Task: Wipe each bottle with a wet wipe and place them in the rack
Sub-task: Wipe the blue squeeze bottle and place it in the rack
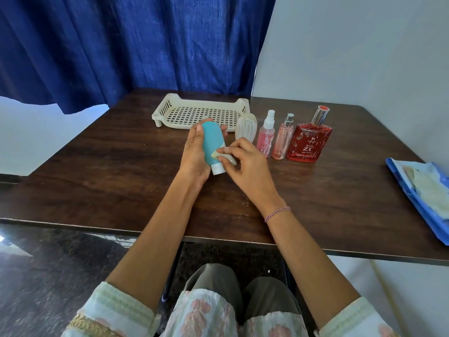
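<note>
Teal bottle [211, 142] clamped in my left hand [194, 154], right hand [245, 166] pinching wipe [230, 159] on it; rack [162, 110], upper centre, holds none; four bottles [308, 142] wait.

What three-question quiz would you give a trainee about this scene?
1. True or false: the cream plastic lattice rack holds no bottles.
2. Which hand grips the teal plastic bottle with the white cap? A left, B right.
3. How many bottles stand on the dark wooden table beside the rack?
Key: 1 true. 2 A: the left hand grips it; the right hand pinches a crumpled white wet wipe against it. 3 four: white ribbed bottle, pink spray bottle, slim pink bottle, red glass bottle.
</note>
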Demonstrator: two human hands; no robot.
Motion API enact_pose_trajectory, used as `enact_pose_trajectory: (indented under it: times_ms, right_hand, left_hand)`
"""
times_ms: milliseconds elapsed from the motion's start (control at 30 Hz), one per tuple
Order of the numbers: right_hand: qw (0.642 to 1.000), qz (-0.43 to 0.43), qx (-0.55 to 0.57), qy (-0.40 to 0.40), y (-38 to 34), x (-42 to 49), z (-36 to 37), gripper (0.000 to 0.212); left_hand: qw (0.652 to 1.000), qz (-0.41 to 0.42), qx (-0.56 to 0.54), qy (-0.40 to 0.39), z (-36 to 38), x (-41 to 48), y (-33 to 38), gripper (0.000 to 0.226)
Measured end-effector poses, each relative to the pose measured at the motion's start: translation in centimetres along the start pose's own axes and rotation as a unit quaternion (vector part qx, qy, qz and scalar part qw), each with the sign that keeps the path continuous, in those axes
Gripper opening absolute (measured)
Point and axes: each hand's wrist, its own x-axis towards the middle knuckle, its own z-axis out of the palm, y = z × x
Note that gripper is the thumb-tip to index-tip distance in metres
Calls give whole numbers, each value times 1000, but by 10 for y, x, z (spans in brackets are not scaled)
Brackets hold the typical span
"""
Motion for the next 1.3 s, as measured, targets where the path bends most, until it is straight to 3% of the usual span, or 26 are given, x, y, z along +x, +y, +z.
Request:
enact_pose_trajectory:
  times_ms: [167,267,367,500,600,767,900,1133,1200,1300]
  right_hand:
    - [996,-56,-40,-54,-4,0,4,16]
    - [988,-84,-74,-110,-6,-1,6,16]
    - [988,-78,-65,-116,-4,-1,6,17]
    - [996,-49,-11,-79,2,0,0,19]
    - [998,-22,17,-48,2,1,-4,21]
    - [996,27,41,77,2,3,-11,20]
    - [985,74,57,143,3,3,-13,20]
    - [992,12,18,121,-1,1,-10,21]
    - [994,24,21,109,0,1,-10,21]
    - [983,77,62,157,4,3,-14,21]
  left_hand:
    - [999,25,0,20,1,0,0,21]
    - [998,24,-22,62,1,1,3,19]
    - [992,11,-62,106,-2,4,5,17]
    - [979,-1,-141,149,-4,5,8,18]
    - [975,-31,-175,130,-6,6,7,29]
    - [989,-114,-94,27,-4,2,5,40]
    - [988,-143,-57,1,3,-6,5,39]
    - [984,-113,-135,3,2,-5,5,43]
    - [983,-100,-152,5,1,-4,5,43]
    - [988,-84,-130,12,0,-3,5,42]
